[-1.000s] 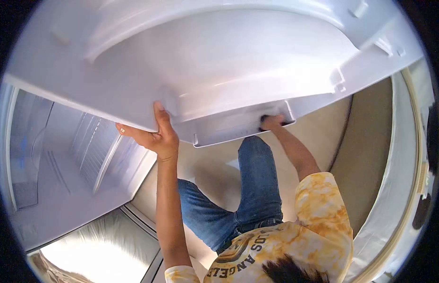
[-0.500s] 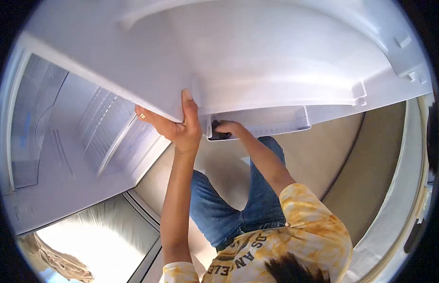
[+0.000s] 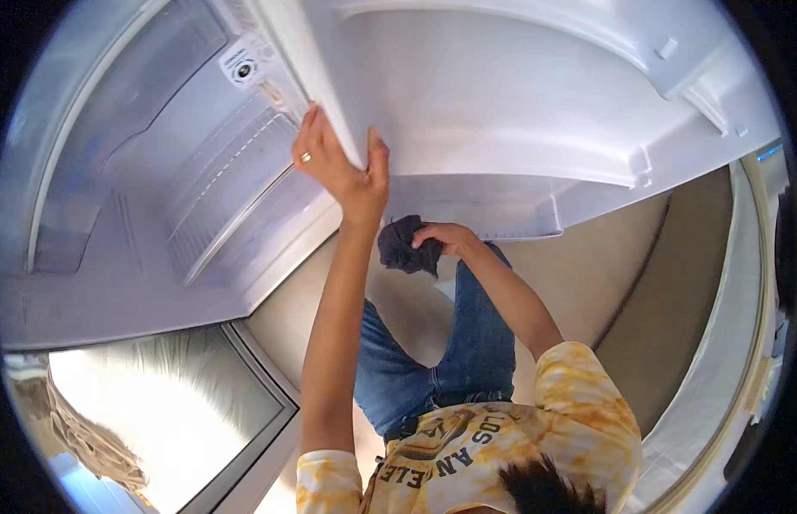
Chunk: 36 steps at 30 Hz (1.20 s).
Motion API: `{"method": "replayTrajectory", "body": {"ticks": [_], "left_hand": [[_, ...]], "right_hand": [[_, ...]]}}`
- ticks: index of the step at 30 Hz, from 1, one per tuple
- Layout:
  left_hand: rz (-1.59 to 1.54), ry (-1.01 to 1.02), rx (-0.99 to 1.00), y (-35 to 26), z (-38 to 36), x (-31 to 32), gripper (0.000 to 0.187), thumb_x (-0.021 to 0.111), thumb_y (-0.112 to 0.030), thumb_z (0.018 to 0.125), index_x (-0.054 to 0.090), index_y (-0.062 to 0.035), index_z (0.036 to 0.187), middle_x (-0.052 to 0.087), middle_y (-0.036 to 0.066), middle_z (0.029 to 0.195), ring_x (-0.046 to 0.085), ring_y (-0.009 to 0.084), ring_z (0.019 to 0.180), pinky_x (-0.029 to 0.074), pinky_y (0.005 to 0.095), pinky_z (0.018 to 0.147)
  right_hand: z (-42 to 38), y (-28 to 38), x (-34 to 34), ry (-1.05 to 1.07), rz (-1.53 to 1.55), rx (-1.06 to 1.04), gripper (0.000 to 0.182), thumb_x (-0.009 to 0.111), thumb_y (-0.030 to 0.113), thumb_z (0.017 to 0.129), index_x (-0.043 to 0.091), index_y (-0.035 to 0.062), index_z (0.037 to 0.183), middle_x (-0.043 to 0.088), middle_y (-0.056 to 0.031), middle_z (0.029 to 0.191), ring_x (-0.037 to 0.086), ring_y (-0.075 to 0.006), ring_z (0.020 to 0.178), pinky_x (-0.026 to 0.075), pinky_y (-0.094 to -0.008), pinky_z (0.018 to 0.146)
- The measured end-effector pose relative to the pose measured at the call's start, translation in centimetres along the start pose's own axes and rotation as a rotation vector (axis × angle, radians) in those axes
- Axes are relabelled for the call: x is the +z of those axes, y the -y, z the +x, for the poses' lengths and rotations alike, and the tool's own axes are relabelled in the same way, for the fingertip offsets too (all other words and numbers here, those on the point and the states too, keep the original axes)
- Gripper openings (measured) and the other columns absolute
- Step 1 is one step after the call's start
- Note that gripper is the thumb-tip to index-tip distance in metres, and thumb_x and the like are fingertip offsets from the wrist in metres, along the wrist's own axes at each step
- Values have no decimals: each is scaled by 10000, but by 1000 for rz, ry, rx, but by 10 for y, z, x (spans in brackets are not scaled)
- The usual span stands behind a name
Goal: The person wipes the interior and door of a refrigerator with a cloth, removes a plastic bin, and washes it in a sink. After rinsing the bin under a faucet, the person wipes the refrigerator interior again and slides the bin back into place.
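Observation:
My left hand (image 3: 351, 176), with a ring on one finger, grips the edge of the white fridge door (image 3: 501, 94), thumb on the door's inner face and fingers on its other side. A dark crumpled cloth (image 3: 400, 246) hangs from my right hand (image 3: 446, 238), pinched between thumb and fingers. The cloth is just below the low door shelf (image 3: 518, 224), in front of its near edge.
The fridge interior (image 3: 141, 257) stands open on the left, with a wire shelf (image 3: 236, 163) and a round dial (image 3: 243, 70). Below it is a dark-framed glossy panel (image 3: 184, 403). My knees are on the beige floor (image 3: 578, 274) beneath the door.
My right hand has drawn the dark cloth out of the low door shelf. My left hand has moved up along the door edge, and more of the fridge interior shows.

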<state>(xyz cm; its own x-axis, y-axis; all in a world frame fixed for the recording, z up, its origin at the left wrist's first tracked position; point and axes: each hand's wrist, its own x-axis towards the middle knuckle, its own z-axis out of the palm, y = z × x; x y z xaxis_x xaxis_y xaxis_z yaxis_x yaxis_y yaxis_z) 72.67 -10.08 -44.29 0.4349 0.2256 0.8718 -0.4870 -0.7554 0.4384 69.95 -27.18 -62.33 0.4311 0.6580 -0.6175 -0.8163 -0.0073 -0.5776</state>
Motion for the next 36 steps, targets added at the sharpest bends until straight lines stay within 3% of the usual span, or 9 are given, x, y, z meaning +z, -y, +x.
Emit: {"method": "replayTrajectory", "body": {"ticks": [5,9,12,15,18,22,28,32,36], "left_hand": [[-120,113,-71,-11,0,-26,830,696,-315,713,281,40,1338,335,215,1312,287,377,1243,183,454,1027],[-427,486,-513,-20,-116,-72,955,704,-471,692,226,-17,1383,251,210,1385,295,337,1252,237,441,1020],[-463,1379,-1129,-11,-201,-95,715,696,-424,719,430,-117,1307,417,187,1301,425,305,1177,394,453,896],[-112,1239,-1159,-21,-234,-92,559,687,-351,723,531,-136,1215,492,144,1245,476,314,1131,439,483,817],[106,1429,-381,-40,-245,-89,536,661,-308,731,516,-126,1214,470,124,1277,456,338,1149,402,491,892],[328,1049,-5,-27,-246,-52,431,559,-258,816,501,-138,1226,500,92,1232,452,330,1145,310,513,978],[143,1348,11,44,-252,32,258,439,-297,916,586,-188,1098,595,42,990,519,270,1002,254,493,980],[82,1207,28,40,-258,32,200,454,-276,904,618,-197,987,598,33,910,530,273,928,329,464,884],[62,1149,46,36,-259,33,217,447,-290,908,623,-173,956,588,29,879,521,265,901,328,444,862]], "right_hand": [[-74,18,75,-227,-890,12,335,642,73,657,586,47,987,603,-81,960,568,-179,897,451,-284,818],[-75,-29,61,-40,-737,-544,333,604,85,695,547,24,1018,562,-83,978,537,-175,914,429,-293,818],[-58,-84,36,-377,-676,-602,402,673,104,709,525,51,1079,546,-43,1013,520,-178,979,400,-305,874],[-24,-142,57,-1202,-419,-826,403,651,73,710,524,34,1091,574,-65,1047,533,-207,1010,429,-344,862],[-17,-173,54,-21,1246,-333,387,613,234,793,525,72,1132,563,-66,1131,533,-225,1041,427,-344,884],[47,-168,24,-255,775,-960,503,373,507,873,520,131,1173,548,-63,1178,517,-231,1082,414,-370,919],[88,-86,-19,-478,1721,-703,474,307,451,889,494,140,1195,531,-50,1204,515,-253,1081,428,-406,913],[64,-125,-138,-314,1575,-1091,593,269,545,868,447,145,1269,478,-75,1267,452,-298,1151,381,-483,959],[-44,-125,-249,-791,1409,-1148,538,273,485,874,533,120,1173,552,-118,1160,526,-330,1061,399,-547,920]]}}
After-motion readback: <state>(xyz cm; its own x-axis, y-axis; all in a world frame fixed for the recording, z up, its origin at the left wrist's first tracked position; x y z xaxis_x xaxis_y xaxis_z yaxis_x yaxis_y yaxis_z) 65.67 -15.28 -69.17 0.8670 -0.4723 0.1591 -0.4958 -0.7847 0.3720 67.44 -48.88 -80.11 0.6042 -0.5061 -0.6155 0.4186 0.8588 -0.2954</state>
